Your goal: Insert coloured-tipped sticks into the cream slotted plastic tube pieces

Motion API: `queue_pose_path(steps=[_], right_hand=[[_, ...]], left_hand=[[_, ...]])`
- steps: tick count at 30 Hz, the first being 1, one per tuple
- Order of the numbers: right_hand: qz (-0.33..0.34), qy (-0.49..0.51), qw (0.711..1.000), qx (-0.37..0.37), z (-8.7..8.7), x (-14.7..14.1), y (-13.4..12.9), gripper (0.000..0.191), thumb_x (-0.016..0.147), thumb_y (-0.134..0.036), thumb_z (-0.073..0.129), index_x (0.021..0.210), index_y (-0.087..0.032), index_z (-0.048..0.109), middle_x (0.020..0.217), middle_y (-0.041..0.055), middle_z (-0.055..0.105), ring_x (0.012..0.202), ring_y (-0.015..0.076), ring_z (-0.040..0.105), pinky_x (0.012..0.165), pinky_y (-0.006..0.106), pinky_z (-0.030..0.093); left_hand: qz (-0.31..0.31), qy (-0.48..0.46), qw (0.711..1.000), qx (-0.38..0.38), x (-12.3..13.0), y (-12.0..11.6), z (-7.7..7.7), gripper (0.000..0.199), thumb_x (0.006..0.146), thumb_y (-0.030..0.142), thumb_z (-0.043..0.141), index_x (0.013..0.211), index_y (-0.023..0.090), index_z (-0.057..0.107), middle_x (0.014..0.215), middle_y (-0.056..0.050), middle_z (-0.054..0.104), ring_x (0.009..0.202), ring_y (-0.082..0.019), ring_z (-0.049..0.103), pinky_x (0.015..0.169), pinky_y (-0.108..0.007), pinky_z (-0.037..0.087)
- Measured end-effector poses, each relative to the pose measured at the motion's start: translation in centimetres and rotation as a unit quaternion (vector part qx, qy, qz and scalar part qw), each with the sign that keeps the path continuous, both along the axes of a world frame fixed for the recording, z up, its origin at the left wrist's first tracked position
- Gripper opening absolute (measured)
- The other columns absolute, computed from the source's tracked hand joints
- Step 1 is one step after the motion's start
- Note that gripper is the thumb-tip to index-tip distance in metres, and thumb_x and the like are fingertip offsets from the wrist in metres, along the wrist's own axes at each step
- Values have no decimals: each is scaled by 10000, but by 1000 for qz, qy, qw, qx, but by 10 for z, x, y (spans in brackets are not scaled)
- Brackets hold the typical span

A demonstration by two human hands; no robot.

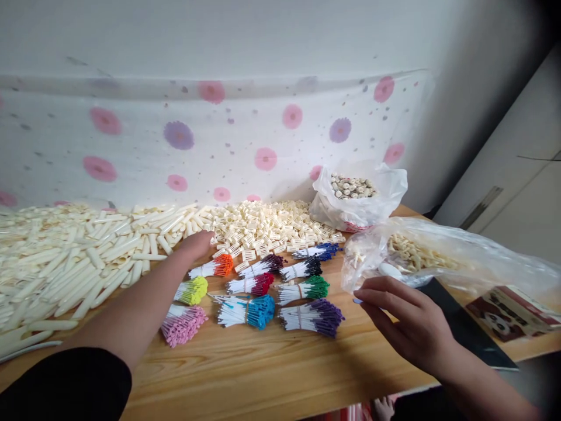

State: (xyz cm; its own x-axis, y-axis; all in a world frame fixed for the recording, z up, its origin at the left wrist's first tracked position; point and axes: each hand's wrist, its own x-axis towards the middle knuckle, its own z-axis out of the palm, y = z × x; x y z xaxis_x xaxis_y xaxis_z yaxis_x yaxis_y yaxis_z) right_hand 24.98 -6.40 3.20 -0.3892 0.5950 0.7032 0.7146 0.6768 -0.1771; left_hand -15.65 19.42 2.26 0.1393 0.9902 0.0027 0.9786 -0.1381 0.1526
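Note:
My left hand (pixel 197 245) reaches to the front edge of a heap of small cream slotted plastic pieces (pixel 272 225). Its fingers are bunched together against the pieces, and what they grip is hidden. My right hand (pixel 405 321) hovers at the right over the table, thumb and fingers pinched on a small pale bluish piece (pixel 357 301), mostly covered. Just beyond those fingers a smooth white rounded thing (pixel 389 271) shows by a clear plastic bag (pixel 482 245). Between my hands lie several banded bundles of white sticks with coloured tips, among them orange (pixel 217 266), blue (pixel 249 311) and purple (pixel 313 317).
Long cream tubes (pixel 96 257) pile up across the left of the wooden table (pixel 245 374). A white bag (pixel 333 207) of small parts stands at the back right. A dark flat board (pixel 468 327) and a panda-printed packet (pixel 511 313) lie at the right. A flowered sheet (pixel 263 134) covers the wall.

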Motion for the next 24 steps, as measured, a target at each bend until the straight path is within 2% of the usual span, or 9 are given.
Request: queue_pose_path(steps=[3,6,9,11,12,16,20,22,24], right_hand=[[17,36,999,-7,3,-12,-2,223,860,-79,517,1037,-178,610,920,74,626,809,141,629,682,245,529],[61,76,994,-54,7,-33,2,312,888,-76,449,1141,-203,580,1019,93,608,911,154,618,745,271,545],[111,111,982,-105,11,-53,10,445,881,-127,498,1312,-234,463,1204,125,528,1043,186,577,792,316,553],[135,131,976,-107,11,-58,15,448,867,-153,545,1302,-237,480,1189,120,534,1031,187,578,776,311,553],[143,135,976,-99,9,-58,16,409,863,-154,556,1264,-232,520,1141,110,558,1002,181,587,773,307,549],[132,110,981,-96,3,-45,12,284,847,-130,581,1119,-200,623,945,74,621,830,149,607,729,279,529],[88,126,981,-122,2,-33,4,234,824,-132,610,1055,-154,640,863,66,626,700,129,583,645,260,507],[80,119,980,-137,1,-32,2,218,818,-133,614,1034,-147,645,865,70,631,701,133,582,638,263,503],[80,96,979,-163,0,-34,1,217,820,-133,612,1034,-152,648,891,77,639,751,147,595,666,271,509]], left_hand=[[-15,-32,999,33,22,-31,27,222,799,277,491,946,137,582,974,-139,632,900,-276,578,753,-349,425],[-82,-95,991,39,65,-92,51,341,868,417,427,1118,221,549,1105,-62,614,937,-201,577,766,-280,441],[-229,-279,929,-86,116,-161,55,398,855,502,451,1117,221,552,870,-34,628,694,-165,564,617,-264,442],[-279,-347,886,-133,142,-192,46,377,849,498,470,1073,206,549,721,-2,578,589,-134,511,557,-244,414],[-279,-381,869,-149,151,-202,39,387,845,509,476,1063,194,534,648,17,539,560,-129,489,533,-236,395],[-291,-479,802,-206,166,-205,0,390,856,547,456,956,173,503,606,27,516,572,-122,497,576,-237,399],[-301,-491,798,-176,170,-198,-34,385,831,554,508,905,176,524,786,-23,603,729,-155,559,707,-276,446],[-318,-479,797,-187,173,-201,-41,350,835,504,538,956,176,554,931,-53,633,902,-198,578,836,-318,447],[-332,-471,790,-209,175,-204,-40,335,851,438,541,1072,187,558,1082,-73,632,1041,-229,561,934,-358,422]])
